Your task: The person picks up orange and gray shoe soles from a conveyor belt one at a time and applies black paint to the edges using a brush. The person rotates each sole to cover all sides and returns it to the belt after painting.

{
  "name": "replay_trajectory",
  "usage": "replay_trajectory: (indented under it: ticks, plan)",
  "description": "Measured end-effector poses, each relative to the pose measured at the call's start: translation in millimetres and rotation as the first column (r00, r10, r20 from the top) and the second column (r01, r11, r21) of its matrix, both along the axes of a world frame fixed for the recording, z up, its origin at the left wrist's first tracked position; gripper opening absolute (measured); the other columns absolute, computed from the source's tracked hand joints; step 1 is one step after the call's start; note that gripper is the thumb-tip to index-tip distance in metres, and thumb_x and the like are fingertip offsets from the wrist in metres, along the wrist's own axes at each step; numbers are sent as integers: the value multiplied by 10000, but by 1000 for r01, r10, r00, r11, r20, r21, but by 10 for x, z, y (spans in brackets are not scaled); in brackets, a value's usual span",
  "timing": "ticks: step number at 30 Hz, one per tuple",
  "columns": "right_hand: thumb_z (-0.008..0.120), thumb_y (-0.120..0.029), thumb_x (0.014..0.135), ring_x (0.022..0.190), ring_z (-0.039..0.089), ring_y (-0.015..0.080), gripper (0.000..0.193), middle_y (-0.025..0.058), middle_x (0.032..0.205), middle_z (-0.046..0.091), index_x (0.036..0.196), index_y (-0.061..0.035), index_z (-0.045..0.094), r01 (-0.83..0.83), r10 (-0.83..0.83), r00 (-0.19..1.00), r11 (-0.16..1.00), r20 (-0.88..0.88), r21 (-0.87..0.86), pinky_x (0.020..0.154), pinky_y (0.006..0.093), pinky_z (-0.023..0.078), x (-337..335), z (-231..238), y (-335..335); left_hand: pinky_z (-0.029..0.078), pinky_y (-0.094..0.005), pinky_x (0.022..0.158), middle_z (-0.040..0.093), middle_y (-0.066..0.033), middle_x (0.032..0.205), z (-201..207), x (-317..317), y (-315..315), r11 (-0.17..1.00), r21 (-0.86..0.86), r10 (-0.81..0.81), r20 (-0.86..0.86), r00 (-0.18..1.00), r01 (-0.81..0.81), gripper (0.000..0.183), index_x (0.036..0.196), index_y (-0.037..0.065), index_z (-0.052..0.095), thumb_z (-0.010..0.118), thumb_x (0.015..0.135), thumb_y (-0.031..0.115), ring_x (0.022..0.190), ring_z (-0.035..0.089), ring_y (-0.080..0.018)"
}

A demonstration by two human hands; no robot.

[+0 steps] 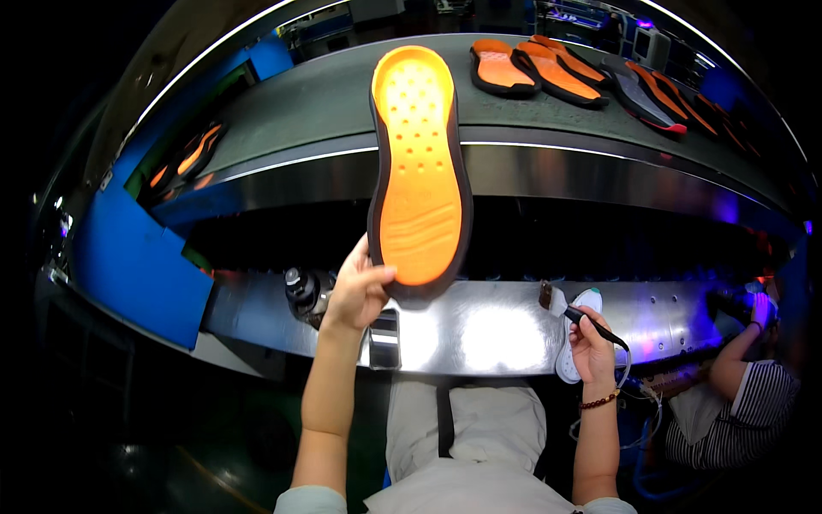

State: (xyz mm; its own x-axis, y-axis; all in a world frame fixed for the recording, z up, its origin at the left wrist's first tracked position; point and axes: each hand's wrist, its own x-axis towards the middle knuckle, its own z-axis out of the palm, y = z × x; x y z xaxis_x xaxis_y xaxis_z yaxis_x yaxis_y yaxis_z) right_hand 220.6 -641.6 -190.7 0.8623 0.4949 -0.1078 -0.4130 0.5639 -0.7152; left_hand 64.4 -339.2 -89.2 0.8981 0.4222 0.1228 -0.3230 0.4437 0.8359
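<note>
My left hand (355, 287) is closed on the toe end of an orange shoe sole (419, 188) with a black rim. The sole is held up above the metal bench, its dimpled inner side facing me and its heel toward the conveyor. My right hand (591, 347) grips the black handle of a brush (555, 301) with dark bristles; a thin tube or cord runs down from the handle. Behind that hand, a white sole (565, 360) lies on the bench, partly covered by the hand and brush.
Beyond the steel bench (505, 334), a green conveyor belt (300, 107) carries several orange and black soles (561, 77) and a grey sole (642, 94). A dark bottle (300, 291) stands left of my left hand. At right, another person in a striped garment (745, 420) works.
</note>
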Motion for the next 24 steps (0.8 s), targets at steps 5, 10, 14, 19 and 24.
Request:
replay_trajectory:
  ticks: [5,10,14,19,24]
  plan:
    - [570,27,751,748,564,128,243,142,1002,578,990,10,527,-48,46,997,999,54,24,639,208,463,-79,53,-125,372,-343,931,481,-178,1176,-1004,-615,-486,824,-519,-81,288,954,227,711,1215,-69,358,600,551,5,1076,488,-276]
    - [569,5,735,856,561,182,228,133,979,581,958,-10,523,-94,92,986,995,137,11,770,274,453,-149,7,-199,270,-397,1004,389,-172,1282,-1427,-796,-789,907,-366,-202,55,978,208,737,1283,-13,305,608,622,111,1173,391,-317]
    - [565,18,719,879,571,201,227,167,965,589,943,29,528,-183,165,962,981,217,64,832,302,433,-279,143,-167,300,-399,986,410,-134,1272,-1444,-663,-726,785,-600,30,286,958,154,833,1283,25,324,499,702,596,1156,408,-296]
    - [588,44,702,869,595,231,202,166,902,615,903,53,586,-364,389,878,921,280,-138,816,300,459,-383,250,289,333,-389,965,412,-126,1269,-1345,-182,-624,892,-452,-55,-65,996,19,855,1272,43,344,415,714,686,1140,426,-262]
    - [626,-1,715,814,596,158,205,110,863,631,917,34,609,-372,420,854,906,308,-204,775,254,463,-264,323,810,391,-374,919,448,-114,1223,-1325,31,-977,728,-613,-133,311,941,306,845,1274,88,335,333,714,721,1082,474,-244]
